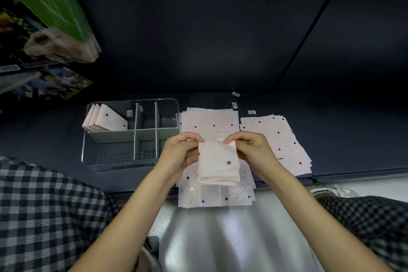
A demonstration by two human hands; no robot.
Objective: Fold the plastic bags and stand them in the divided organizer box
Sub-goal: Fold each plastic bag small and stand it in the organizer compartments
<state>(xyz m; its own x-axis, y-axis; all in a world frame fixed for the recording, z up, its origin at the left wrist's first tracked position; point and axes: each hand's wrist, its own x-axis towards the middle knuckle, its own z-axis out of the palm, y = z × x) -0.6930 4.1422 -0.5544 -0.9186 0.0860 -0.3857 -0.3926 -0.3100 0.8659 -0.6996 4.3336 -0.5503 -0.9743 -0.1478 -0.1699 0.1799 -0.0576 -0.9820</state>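
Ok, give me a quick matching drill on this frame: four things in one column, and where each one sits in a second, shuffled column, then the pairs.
Things:
1. folded pale pink dotted plastic bag
2. clear divided organizer box
3. three folded pink bags standing on edge
4. fanned pile of flat pink dotted bags

Places:
A. far-left compartment of the box
B. right of the central stack
C. pinched at its top corners by the left hand and the right hand
D. left of the central stack of flat bags

Pairs: 1-C, 2-D, 3-A, 4-B
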